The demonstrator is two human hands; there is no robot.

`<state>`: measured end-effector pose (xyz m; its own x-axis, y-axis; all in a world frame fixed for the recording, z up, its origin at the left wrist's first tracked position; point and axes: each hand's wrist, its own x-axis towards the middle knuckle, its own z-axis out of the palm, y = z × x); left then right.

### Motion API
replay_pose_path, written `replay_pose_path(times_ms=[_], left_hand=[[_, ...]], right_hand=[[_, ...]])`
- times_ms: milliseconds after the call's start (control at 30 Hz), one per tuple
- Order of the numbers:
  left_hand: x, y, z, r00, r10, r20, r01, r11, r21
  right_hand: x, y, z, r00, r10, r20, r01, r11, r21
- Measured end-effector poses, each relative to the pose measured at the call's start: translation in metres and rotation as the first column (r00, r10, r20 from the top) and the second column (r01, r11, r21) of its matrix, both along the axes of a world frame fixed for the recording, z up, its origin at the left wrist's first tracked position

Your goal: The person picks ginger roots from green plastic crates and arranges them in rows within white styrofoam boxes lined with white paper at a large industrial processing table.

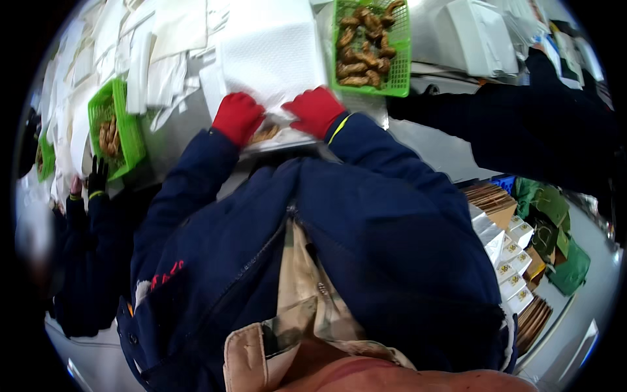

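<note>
My left hand (239,117), in a red glove, has its fingers curled on the near edge of a white textured paper sheet (268,59). Opposite it, my right hand (316,111), in a matching glove, grips the same edge. Between the two, just below the sheet, a brown piece (266,134) that looks like a mushroom lies on white wrapping. Most of it is hidden by the paper and my left glove. Beyond my right hand stands a green plastic basket (407,52) of long brown mushrooms (363,49).
Loose white sheets (176,32) cover the far left of the metal table. Another green basket (134,144) stands left, beside a co-worker's black-gloved hand (98,175). A dark sleeve (450,117) reaches in from the right. White boxes (513,274) and flattened cardboard (486,202) are stacked lower right.
</note>
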<state>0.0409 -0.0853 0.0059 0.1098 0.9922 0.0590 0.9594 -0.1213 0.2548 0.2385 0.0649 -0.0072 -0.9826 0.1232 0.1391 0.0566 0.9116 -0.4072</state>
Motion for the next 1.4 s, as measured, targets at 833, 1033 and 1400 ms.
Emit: replay_pose_path(times_ms=[833,1033,1400], left_hand=[[-0.021,-0.015,0.023,0.983,-0.075,0.167,0.133,0.918,-0.373],[-0.012,-0.03,0.013,0.993,-0.075,0.092,0.097,0.96,-0.264],[0.017,-0.023,0.021,0.992,0.07,0.106,-0.06,0.994,-0.093]], right_hand=[[0.019,0.004,0.014,0.96,-0.027,0.277,-0.012,0.99,0.139],[0.038,-0.002,0.008,0.965,0.012,0.263,-0.06,0.983,0.175],[0.084,0.143,-0.01,0.764,-0.643,0.045,0.641,0.75,-0.165]])
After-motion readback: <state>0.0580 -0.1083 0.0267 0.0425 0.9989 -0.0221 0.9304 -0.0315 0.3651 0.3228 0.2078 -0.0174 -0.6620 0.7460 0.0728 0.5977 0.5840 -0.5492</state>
